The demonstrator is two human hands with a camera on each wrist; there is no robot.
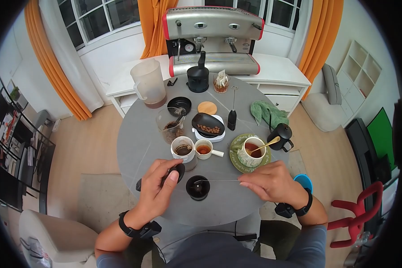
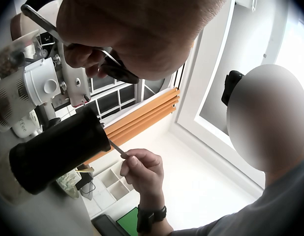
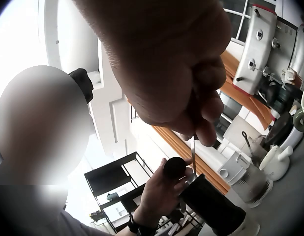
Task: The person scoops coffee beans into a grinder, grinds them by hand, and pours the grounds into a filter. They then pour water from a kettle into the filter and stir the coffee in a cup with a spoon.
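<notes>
A black cylinder with an open top, like a hand coffee grinder's body (image 1: 198, 193), stands near the table's front edge. My right hand (image 1: 268, 182) pinches a thin metal stick (image 1: 223, 181) whose far end reaches over the cylinder's mouth; the left wrist view shows the stick (image 2: 118, 148) at the rim. To the left, my left hand (image 1: 158, 183) holds a black round crank lid (image 1: 179, 171). A metal bar with a black knob (image 2: 123, 74) shows under that hand in the left wrist view. The cylinder's inside is dark.
Just beyond the cylinder stand a white cup of dark grounds (image 1: 182, 144) and a small handled pot (image 1: 203, 155) with amber liquid. A black scoop of beans (image 1: 208, 123) rests on a white scale (image 1: 219, 137). At right are a teacup (image 1: 243, 156) on a green saucer and a black kettle (image 1: 281, 134).
</notes>
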